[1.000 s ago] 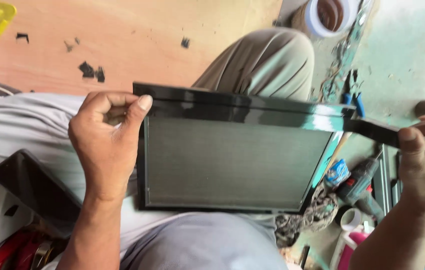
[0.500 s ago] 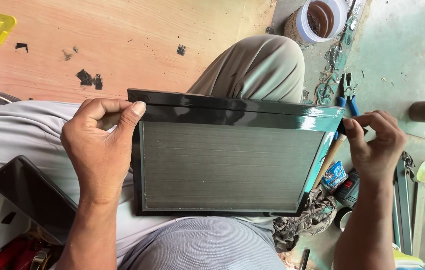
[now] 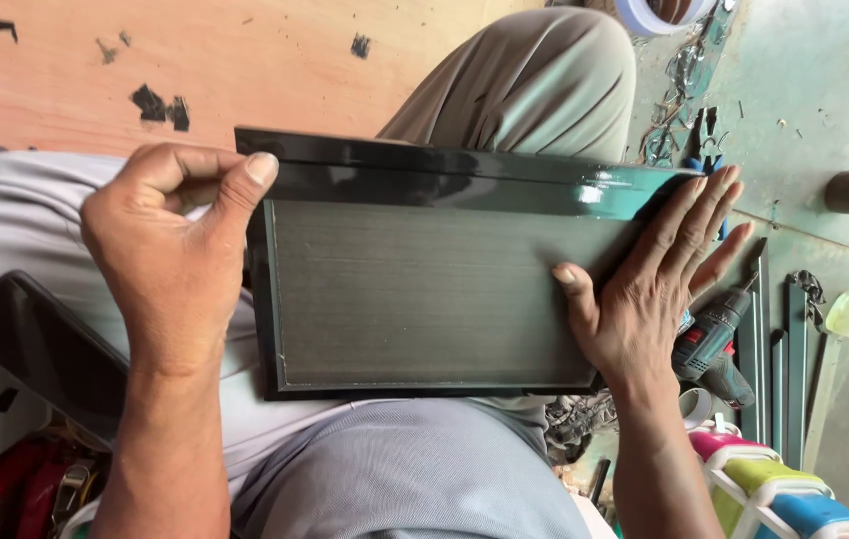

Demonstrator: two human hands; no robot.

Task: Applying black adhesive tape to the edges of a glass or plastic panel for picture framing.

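We see a flat, rectangular dark-green panel with a glossy black frame [image 3: 424, 289] lying across the lap of a seated person in grey trousers [image 3: 394, 469], one bent knee [image 3: 534, 80] rising behind its far edge. The panel's inner face is matte and finely ribbed, while the upper band of the frame shines and reflects light.

The left hand [image 3: 170, 255] grips the panel's left edge: the fingers are curled under and behind the frame, and the thumb presses on its upper left corner. The right hand [image 3: 649, 284] lies flat and wide open on the panel's right end, 4 fingers spread up along the right edge and the thumb resting on the ribbed face. It holds nothing; it only presses on the panel.

Just to the right of that hand, on the greenish floor [image 3: 824, 90], lies a teal and black cordless drill [image 3: 709, 344], beside several long green metal strips [image 3: 779, 359]. Blue-handled pliers [image 3: 706, 140] lie near the panel's upper right corner. A second dark glossy panel [image 3: 40, 344] lies tilted at the lower left, partly under the left forearm. Behind the lap lies a bare plywood board [image 3: 245, 60] with a few black scraps on it.
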